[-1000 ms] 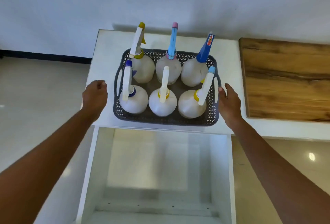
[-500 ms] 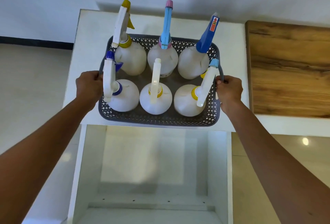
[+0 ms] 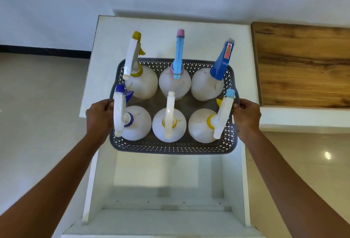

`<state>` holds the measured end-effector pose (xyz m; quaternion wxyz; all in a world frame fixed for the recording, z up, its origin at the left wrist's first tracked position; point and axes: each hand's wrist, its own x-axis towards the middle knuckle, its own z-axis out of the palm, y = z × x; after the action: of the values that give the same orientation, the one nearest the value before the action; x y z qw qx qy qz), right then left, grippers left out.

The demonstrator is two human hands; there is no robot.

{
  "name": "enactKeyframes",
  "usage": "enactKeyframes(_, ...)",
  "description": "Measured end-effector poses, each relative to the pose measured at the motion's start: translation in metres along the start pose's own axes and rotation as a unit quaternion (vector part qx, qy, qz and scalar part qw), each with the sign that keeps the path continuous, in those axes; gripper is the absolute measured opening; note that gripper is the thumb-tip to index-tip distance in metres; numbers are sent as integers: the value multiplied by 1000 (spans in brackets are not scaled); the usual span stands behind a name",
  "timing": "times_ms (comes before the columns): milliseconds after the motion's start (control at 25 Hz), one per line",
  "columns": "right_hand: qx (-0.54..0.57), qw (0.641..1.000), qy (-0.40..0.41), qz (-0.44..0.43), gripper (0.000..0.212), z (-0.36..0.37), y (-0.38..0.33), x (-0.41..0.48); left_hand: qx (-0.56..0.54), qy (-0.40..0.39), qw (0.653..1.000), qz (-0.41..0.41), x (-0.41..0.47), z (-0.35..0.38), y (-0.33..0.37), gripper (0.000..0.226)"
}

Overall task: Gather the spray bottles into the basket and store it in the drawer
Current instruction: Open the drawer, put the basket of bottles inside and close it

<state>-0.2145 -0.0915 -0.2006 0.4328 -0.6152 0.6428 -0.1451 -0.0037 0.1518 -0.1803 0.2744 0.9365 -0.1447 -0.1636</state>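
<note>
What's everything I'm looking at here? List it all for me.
Cabinet top: one, white, far centre.
Drawer: one, white, open, in front of the cabinet top.
Basket: one, grey, perforated, overhanging the cabinet top's front edge, above the drawer.
Spray bottles: six, white with assorted coloured heads, upright in the basket.
Wooden surface: one, brown, right of the cabinet top.
Floor: beige, glossy.
Left hand: one, grips the basket's left handle.
Right hand: one, grips the basket's right handle.

White cabinet top (image 3: pixel 159 29) — grey basket (image 3: pixel 170 147) overhanging its front edge
</note>
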Motion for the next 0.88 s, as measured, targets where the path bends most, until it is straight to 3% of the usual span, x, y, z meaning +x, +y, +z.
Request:
enactKeyframes(480,21,998,-34,55,20,-43,137,-147,-66,-34,993,-93,-149,8,-112,18)
enactKeyframes(880,-78,992,-47,87,12,-7,192,-114,-92,-79,975,-186,-136,79,-158,21)
